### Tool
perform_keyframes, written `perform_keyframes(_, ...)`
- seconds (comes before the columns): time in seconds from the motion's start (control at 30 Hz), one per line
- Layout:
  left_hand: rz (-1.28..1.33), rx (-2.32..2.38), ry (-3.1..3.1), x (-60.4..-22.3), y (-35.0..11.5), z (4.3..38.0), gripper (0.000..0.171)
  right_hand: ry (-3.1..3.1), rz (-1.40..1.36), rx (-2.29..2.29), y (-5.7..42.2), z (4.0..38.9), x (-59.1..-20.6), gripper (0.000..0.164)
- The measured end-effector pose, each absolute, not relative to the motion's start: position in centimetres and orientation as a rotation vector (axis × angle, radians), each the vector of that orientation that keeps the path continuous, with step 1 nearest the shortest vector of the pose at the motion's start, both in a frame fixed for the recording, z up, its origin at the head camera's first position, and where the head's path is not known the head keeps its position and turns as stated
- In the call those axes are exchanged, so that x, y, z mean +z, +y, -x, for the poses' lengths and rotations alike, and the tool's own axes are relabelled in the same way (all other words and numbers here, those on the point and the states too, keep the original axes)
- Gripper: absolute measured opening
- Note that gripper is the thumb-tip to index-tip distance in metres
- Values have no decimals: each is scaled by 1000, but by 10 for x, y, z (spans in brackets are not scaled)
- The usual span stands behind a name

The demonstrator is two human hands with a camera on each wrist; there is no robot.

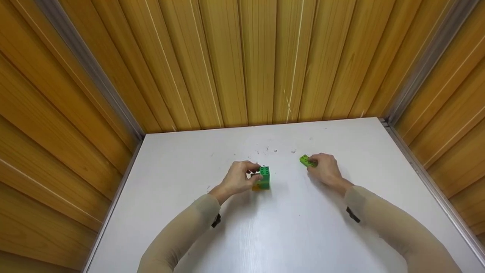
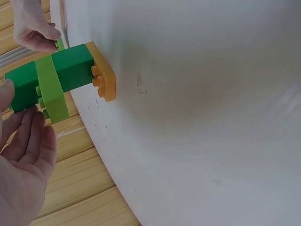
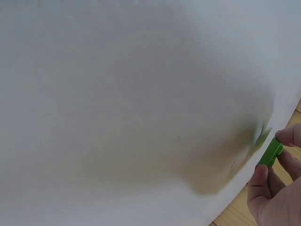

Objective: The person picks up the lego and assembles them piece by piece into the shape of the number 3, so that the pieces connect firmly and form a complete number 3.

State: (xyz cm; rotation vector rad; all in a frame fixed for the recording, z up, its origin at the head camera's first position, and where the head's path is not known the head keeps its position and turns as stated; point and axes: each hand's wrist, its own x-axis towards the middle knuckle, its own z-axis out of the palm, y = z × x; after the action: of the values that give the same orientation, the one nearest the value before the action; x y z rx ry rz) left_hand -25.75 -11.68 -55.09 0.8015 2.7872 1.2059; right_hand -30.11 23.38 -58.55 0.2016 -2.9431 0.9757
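A stack of toy building bricks (image 1: 265, 178) stands upright on the white table. From the left wrist view it has an orange base plate (image 2: 108, 80), a dark green brick (image 2: 73, 66), a light green brick (image 2: 54, 92) reaching out to one side, and another dark green brick (image 2: 23, 84) on top. My left hand (image 1: 240, 178) holds the stack near its top, thumb on one side, fingers on the other. To the right of it, my right hand (image 1: 326, 167) pinches a loose light green brick (image 3: 270, 153) between thumb and fingers, its studs facing up in the head view.
The white table (image 1: 242, 235) carries small dark marks (image 1: 267, 148) beyond the hands. Wood-look panel walls (image 1: 261, 64) close in the back and both sides, with grey metal strips (image 1: 413, 76) at the corners.
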Motion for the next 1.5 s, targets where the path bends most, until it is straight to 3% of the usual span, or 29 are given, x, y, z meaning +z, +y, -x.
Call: perform_keyframes(1.5,-841,1214,2812,-552,-114,257,22,-2831,-447,971,196,280,-549,28)
